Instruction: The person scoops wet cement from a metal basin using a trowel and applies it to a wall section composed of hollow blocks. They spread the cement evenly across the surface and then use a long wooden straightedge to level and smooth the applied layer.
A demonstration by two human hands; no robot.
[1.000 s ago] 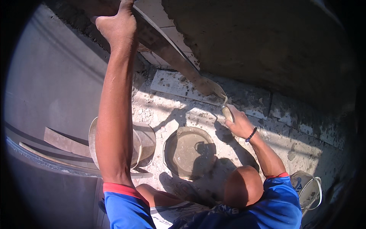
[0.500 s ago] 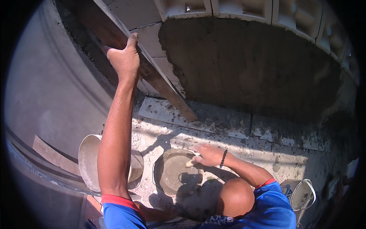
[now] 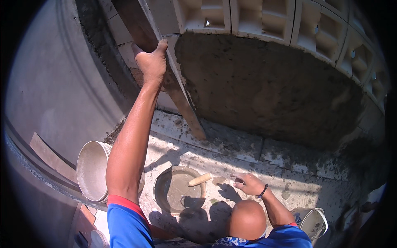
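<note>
Brown board (image 3: 184,105) slants by the wall (image 3: 269,87), gripped in the left hand (image 3: 151,63). The right hand (image 3: 249,184) is open, empty, near the tub (image 3: 162,188). Steadying seems the step; next calls for both hands.

A pale, rough floor (image 3: 300,182) is stretching across the lower middle of the frame, where dark wet spots and crumbs are dotting it and sunlight is falling in patches between shadows. A round basin (image 3: 162,191) holding grey mortar (image 3: 177,188) is sitting on it at lower centre. A white bucket (image 3: 92,170) is showing its mouth at lower left, its base hidden. Another bucket (image 3: 312,223) is standing at lower right. A flat, splattered strip (image 3: 168,126) is lying above the basin.
</note>
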